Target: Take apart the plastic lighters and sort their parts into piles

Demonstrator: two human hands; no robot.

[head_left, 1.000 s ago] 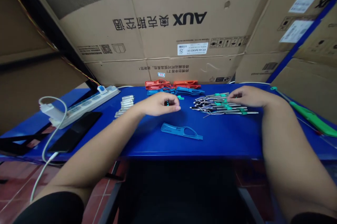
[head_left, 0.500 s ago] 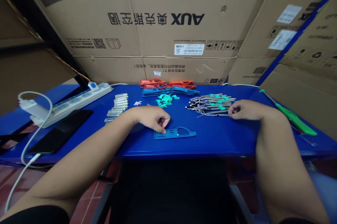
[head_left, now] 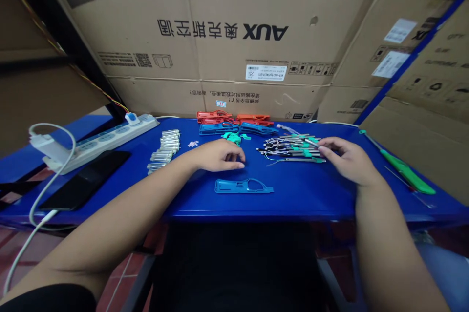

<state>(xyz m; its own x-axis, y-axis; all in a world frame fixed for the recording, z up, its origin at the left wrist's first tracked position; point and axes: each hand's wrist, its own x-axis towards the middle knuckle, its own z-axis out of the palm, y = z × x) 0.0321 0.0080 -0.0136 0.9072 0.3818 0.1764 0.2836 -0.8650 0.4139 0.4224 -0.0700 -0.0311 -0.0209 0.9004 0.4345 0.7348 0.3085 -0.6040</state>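
My right hand (head_left: 342, 156) pinches the end of a thin grey metal rod (head_left: 310, 142) with wires at its far end, tilted over a pile of similar wired rods (head_left: 293, 152) with green clips. My left hand (head_left: 223, 156) hovers with loosely curled fingers, the thumb apart from them, and nothing visible in it. In front of it a blue plastic shell half (head_left: 234, 187) with an oval opening lies flat on the table. Small green plastic parts (head_left: 233, 138) sit just behind the left hand, which partly hides them.
Red shells (head_left: 216, 115) and blue shells (head_left: 220, 129) are stacked at the back. Several metal cylinders (head_left: 164, 148) and tiny pink pieces (head_left: 192, 144) lie left. A black phone (head_left: 86, 180) and power strip (head_left: 106, 141) are farther left; a green-handled tool (head_left: 406, 170) is right. Cardboard (head_left: 220, 58) walls the back.
My left hand has let go of the blue shell half and moved up and right. My right hand has lifted one wired rod from the pile's near side.
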